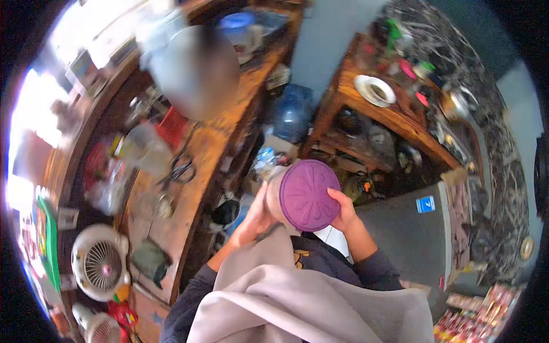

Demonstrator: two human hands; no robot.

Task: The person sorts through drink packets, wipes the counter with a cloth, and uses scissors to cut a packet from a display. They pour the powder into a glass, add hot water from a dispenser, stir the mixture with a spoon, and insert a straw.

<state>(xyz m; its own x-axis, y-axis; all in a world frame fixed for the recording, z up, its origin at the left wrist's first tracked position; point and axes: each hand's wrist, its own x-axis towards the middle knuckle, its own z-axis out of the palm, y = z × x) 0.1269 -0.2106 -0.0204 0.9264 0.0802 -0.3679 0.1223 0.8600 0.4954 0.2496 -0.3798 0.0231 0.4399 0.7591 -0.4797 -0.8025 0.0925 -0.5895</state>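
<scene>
Mid-view, L hand point(258, 218) half-open, clamped on tub point(274, 197); R hand point(346, 213) likewise, w/ thumb on purple lid point(307, 195)

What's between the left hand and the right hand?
A tub with a purple lid. The left hand and right hand touch its sides in the head view.
</scene>
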